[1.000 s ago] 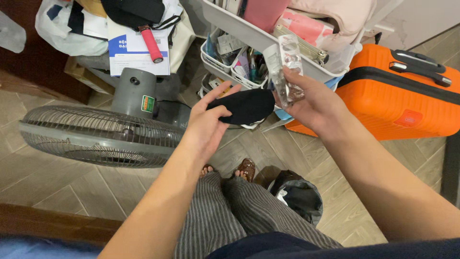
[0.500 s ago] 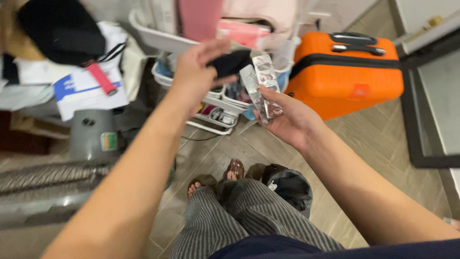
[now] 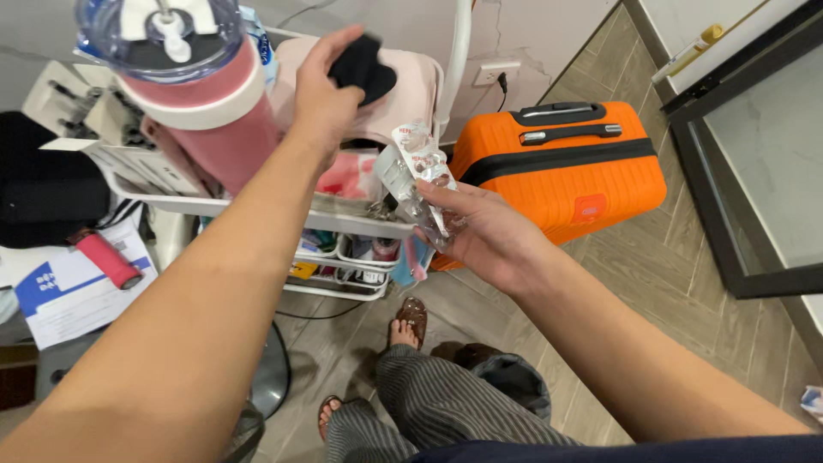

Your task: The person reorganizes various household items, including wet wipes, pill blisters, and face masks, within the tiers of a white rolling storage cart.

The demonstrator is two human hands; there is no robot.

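My left hand (image 3: 326,90) is raised over the top shelf of a white trolley cart (image 3: 257,210) and grips a small black cloth item (image 3: 364,67). Under it lies a pale pink folded fabric (image 3: 410,94). My right hand (image 3: 480,236) is lower and nearer to me, closed around a bundle of clear plastic packets (image 3: 420,176), held in front of the cart's edge. A large pink tumbler with a clear lid (image 3: 193,81) stands on the cart's top shelf at the left of my left arm.
An orange hard suitcase (image 3: 566,167) lies to the right of the cart. A dark bag (image 3: 514,381) sits on the wood-pattern floor by my sandalled feet. Papers and a pink tube (image 3: 107,260) lie at the left. A dark-framed panel (image 3: 754,154) stands at right.
My left hand has lifted the black cloth from waist height up over the cart's top shelf. My right hand keeps the packets and has stayed low. My view has swung upward and right.
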